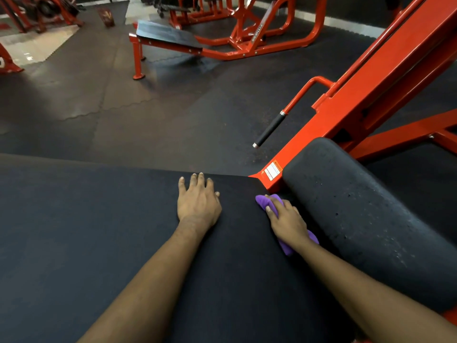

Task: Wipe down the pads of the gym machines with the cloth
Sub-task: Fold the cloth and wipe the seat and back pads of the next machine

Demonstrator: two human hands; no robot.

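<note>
A wide black back pad (pixel 99 231) fills the lower half of the head view. My left hand (pixel 197 201) rests flat on it near its top edge, fingers straight. My right hand (pixel 286 220) grips a bunched purple cloth (pixel 263 201) and presses it onto the pad's right side, in the gap beside a thick black shoulder pad (pixel 366 219). Part of the cloth sticks out beyond my fingers and part behind my wrist.
The red machine frame (pixel 371 95) rises on the right, with a black-gripped handle (pixel 270 128) sticking out toward the floor. Dark rubber floor (pixel 123 107) lies beyond the pad. Another red machine with a sloped black footplate (pixel 165 33) stands farther back.
</note>
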